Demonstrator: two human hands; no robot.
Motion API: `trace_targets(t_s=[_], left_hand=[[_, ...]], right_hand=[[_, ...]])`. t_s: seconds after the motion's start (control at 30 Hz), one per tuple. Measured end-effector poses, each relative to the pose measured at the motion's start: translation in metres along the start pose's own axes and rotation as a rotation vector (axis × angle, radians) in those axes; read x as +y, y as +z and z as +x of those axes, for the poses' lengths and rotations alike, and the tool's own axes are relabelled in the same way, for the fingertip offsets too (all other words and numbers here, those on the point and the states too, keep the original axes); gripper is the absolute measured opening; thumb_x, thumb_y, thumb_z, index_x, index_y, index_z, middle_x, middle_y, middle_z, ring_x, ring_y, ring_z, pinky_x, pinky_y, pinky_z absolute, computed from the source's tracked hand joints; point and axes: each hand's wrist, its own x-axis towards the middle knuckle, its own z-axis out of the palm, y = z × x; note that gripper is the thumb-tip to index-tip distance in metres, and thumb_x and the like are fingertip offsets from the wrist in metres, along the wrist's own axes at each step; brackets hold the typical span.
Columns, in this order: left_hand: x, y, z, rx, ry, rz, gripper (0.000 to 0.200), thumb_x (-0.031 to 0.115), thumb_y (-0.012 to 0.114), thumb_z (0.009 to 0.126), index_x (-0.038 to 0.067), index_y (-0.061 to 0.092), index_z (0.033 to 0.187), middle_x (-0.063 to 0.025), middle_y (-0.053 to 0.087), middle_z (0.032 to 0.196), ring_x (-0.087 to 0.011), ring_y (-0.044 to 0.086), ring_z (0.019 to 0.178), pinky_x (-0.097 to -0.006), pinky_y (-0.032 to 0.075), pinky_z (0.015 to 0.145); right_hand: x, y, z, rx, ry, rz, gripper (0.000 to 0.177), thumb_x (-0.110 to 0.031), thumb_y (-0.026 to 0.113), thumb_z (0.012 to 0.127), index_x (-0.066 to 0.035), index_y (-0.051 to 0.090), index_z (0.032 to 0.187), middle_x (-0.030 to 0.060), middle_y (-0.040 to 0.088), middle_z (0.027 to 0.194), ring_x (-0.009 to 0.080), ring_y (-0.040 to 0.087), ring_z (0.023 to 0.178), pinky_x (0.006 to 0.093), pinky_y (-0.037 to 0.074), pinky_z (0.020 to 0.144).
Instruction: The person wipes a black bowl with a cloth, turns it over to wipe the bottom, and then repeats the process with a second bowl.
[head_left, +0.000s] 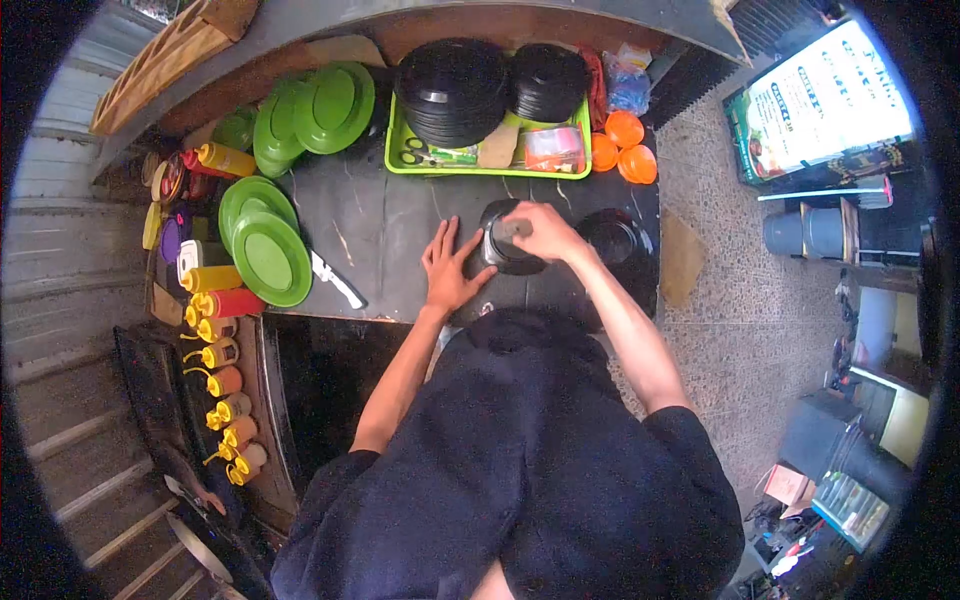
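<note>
A small black dish [515, 264] sits on the dark marbled counter in front of me. My right hand [548, 233] is closed over it, fingers pinching a small grey piece [516, 229] that looks like a cloth or pad, against or just above the dish; exact contact is hard to make out. To the left, my left hand [454, 268] lies on the counter with its fingers spread, the thumb reaching the dish's edge. Another black plate [628, 246] rests at the right, partly behind my right forearm.
At the back, a lime-green tray [490, 173] bears black plate stacks [452, 90] and scissors [412, 157]. Orange cups [636, 164] stand right of it. Green plates [272, 262], a white-handled knife [338, 280] and several sauce bottles [215, 280] are at left.
</note>
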Motion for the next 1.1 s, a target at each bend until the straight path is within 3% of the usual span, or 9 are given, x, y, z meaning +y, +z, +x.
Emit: trace_targets(t_s=[0.03, 0.17, 0.33, 0.43, 0.8, 0.87, 0.93, 1.0, 1.1], left_hand=[[0.0, 0.0, 0.0, -0.006, -0.007, -0.002, 0.079, 0.058, 0.084, 0.08, 0.03, 0.063, 0.151, -0.0163, 0.031, 0.173, -0.0365, 0.026, 0.16, -0.0548, 0.022, 0.122], [0.0, 0.002, 0.0, 0.004, 0.009, 0.017, 0.078, 0.059, 0.082, 0.082, 0.029, 0.062, 0.151, -0.0175, 0.031, 0.173, -0.0369, 0.026, 0.16, -0.0551, 0.022, 0.122], [0.001, 0.001, -0.001, 0.013, 0.04, 0.082, 0.076, 0.06, 0.078, 0.086, 0.028, 0.061, 0.153, -0.0197, 0.03, 0.173, -0.0377, 0.027, 0.16, -0.0556, 0.023, 0.122], [0.002, -0.001, -0.002, 0.008, 0.033, 0.085, 0.077, 0.06, 0.078, 0.086, 0.027, 0.06, 0.153, -0.0186, 0.03, 0.173, -0.0375, 0.026, 0.16, -0.0555, 0.024, 0.122], [0.0, 0.002, 0.0, 0.008, 0.029, 0.074, 0.078, 0.061, 0.078, 0.085, 0.026, 0.06, 0.153, -0.0178, 0.029, 0.173, -0.0372, 0.025, 0.16, -0.0545, 0.022, 0.122], [-0.001, 0.003, -0.001, 0.001, 0.012, 0.0, 0.078, 0.058, 0.081, 0.084, 0.026, 0.061, 0.152, -0.018, 0.03, 0.173, -0.0376, 0.024, 0.16, -0.0553, 0.021, 0.123], [0.006, -0.005, 0.006, -0.006, 0.009, -0.011, 0.077, 0.053, 0.082, 0.085, 0.024, 0.06, 0.152, -0.0186, 0.031, 0.172, -0.0384, 0.024, 0.16, -0.0578, 0.024, 0.122], [0.011, -0.01, 0.011, -0.096, -0.127, -0.104, 0.076, 0.047, 0.081, 0.088, 0.016, 0.058, 0.153, -0.0224, 0.04, 0.166, -0.0399, 0.039, 0.153, -0.0543, 0.036, 0.117], [0.016, -0.004, 0.018, -0.073, -0.353, -0.437, 0.074, 0.041, 0.078, 0.093, 0.004, 0.055, 0.152, -0.0237, 0.054, 0.155, -0.0371, 0.057, 0.138, -0.0467, 0.047, 0.109]], right_hand=[[-0.002, 0.004, 0.01, 0.118, -0.025, -0.032, 0.045, -0.001, 0.077, 0.075, -0.005, 0.077, 0.12, 0.0141, 0.069, 0.118, 0.0367, 0.066, 0.113, 0.043, 0.054, 0.1], [-0.013, 0.019, 0.034, 0.036, -0.039, -0.256, 0.056, 0.006, 0.074, 0.071, -0.008, 0.075, 0.125, 0.0086, 0.067, 0.124, 0.0336, 0.058, 0.122, 0.0404, 0.049, 0.109], [0.001, 0.006, 0.029, 0.16, -0.035, -0.16, 0.056, 0.004, 0.078, 0.072, -0.009, 0.074, 0.127, 0.0091, 0.068, 0.126, 0.0351, 0.06, 0.12, 0.0422, 0.052, 0.107], [0.012, 0.006, 0.013, 0.33, 0.132, -0.157, 0.05, -0.002, 0.081, 0.078, -0.001, 0.07, 0.127, 0.0217, 0.066, 0.124, 0.0399, 0.063, 0.119, 0.0456, 0.05, 0.108], [-0.019, 0.038, -0.084, 0.471, 0.436, -0.063, 0.043, -0.011, 0.08, 0.077, 0.009, 0.069, 0.114, 0.0306, 0.068, 0.118, 0.0468, 0.068, 0.112, 0.0474, 0.056, 0.099], [-0.036, 0.023, -0.088, 0.335, 0.598, 0.135, 0.051, -0.014, 0.082, 0.079, 0.008, 0.065, 0.122, 0.0242, 0.072, 0.117, 0.0387, 0.071, 0.11, 0.044, 0.056, 0.1], [-0.002, 0.05, -0.1, 0.469, 0.537, 0.325, 0.056, -0.014, 0.081, 0.08, 0.007, 0.061, 0.127, 0.0193, 0.072, 0.115, 0.033, 0.071, 0.108, 0.0411, 0.056, 0.098], [0.005, 0.057, -0.103, 0.591, 0.472, 0.518, 0.061, -0.014, 0.081, 0.081, 0.007, 0.057, 0.132, 0.0143, 0.073, 0.113, 0.0273, 0.071, 0.106, 0.0382, 0.056, 0.096], [-0.021, 0.037, -0.099, 0.326, 0.624, 0.852, 0.066, -0.009, 0.077, 0.083, 0.008, 0.048, 0.139, 0.0094, 0.072, 0.113, 0.02, 0.069, 0.105, 0.0325, 0.054, 0.096]])
